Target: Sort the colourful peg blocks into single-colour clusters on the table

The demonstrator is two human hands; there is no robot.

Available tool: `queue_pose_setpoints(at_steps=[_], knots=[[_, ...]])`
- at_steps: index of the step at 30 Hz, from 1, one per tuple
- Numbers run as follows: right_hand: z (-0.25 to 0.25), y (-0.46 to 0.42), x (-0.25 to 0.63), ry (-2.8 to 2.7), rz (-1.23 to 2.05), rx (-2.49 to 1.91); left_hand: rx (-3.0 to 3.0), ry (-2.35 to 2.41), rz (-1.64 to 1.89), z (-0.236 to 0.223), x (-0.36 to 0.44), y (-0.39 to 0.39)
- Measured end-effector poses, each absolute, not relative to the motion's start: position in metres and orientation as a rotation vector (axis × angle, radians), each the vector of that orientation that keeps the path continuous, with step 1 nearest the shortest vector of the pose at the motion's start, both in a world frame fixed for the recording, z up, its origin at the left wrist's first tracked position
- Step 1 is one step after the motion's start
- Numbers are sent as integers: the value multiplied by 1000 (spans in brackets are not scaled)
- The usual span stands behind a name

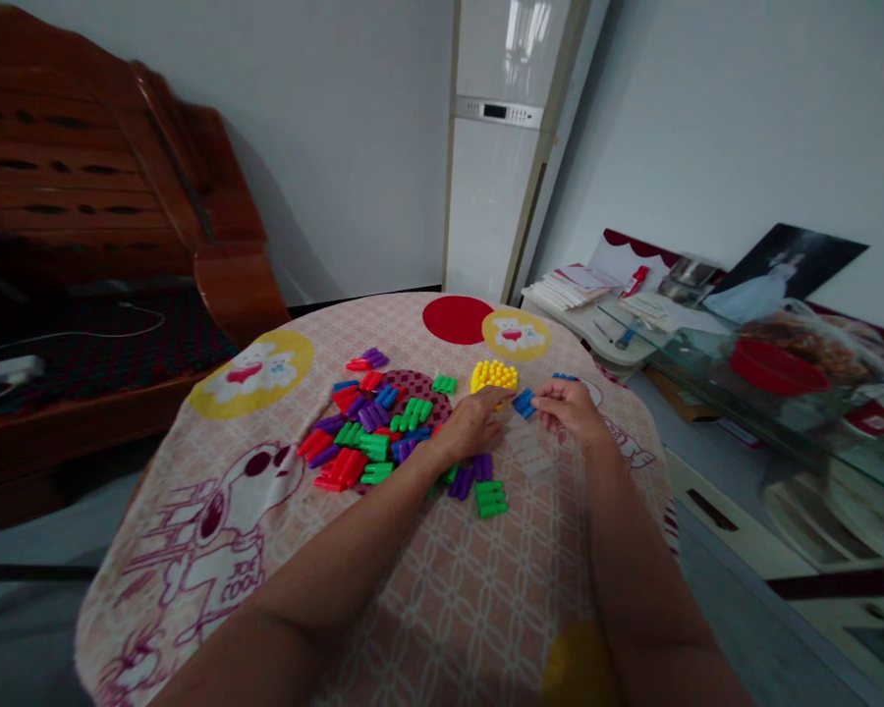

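Observation:
My right hand (pixel 566 407) pinches a blue ridged plastic block (pixel 524 403) between thumb and fingertips, just above the tablecloth. To its left, my left hand (pixel 475 424) reaches over the near edge of a tight cluster of yellow knobbed pieces (pixel 494 374); its fingers are bent and apart, and whether they touch the cluster is hard to tell. Clear, flat plastic pieces (pixel 530 450) lie below the hands. Beyond my right hand, another blue piece (pixel 564 376) shows in part. A loose pile of red blocks (pixel 343 469), green blocks (pixel 414 413) and purple blocks (pixel 373 415) spreads beside my left forearm.
The round table wears a patterned tablecloth (pixel 442 609). At right stands a glass-topped cabinet (pixel 766 422) with papers (pixel 571 287), a red bowl (pixel 779 366) and a photo (pixel 788 257). A wooden bench (pixel 81 177) is at left, a tall white appliance (pixel 493 196) behind.

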State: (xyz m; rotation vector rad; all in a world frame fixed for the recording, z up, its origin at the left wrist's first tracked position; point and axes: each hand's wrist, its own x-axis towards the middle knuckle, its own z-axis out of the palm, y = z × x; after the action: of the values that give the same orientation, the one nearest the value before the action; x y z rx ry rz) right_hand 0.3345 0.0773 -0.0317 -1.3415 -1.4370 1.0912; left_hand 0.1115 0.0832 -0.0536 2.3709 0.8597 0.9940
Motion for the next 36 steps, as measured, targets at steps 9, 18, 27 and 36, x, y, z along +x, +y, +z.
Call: queue_pose_setpoints(at_steps=[9,18,27,36], knots=[[-41,81,387,-1487,390,-1514,2315,918,943,-57,111,87],[-54,91,383,-1831,-4,-1626,2281,1013,1011,-46,99,93],[-42,86,356,-1725,-17,-1649,2082,1382,1001,-4,17,122],[-29,57,234,-2220,505,-1073,1637,1511,1462,17,-45,119]])
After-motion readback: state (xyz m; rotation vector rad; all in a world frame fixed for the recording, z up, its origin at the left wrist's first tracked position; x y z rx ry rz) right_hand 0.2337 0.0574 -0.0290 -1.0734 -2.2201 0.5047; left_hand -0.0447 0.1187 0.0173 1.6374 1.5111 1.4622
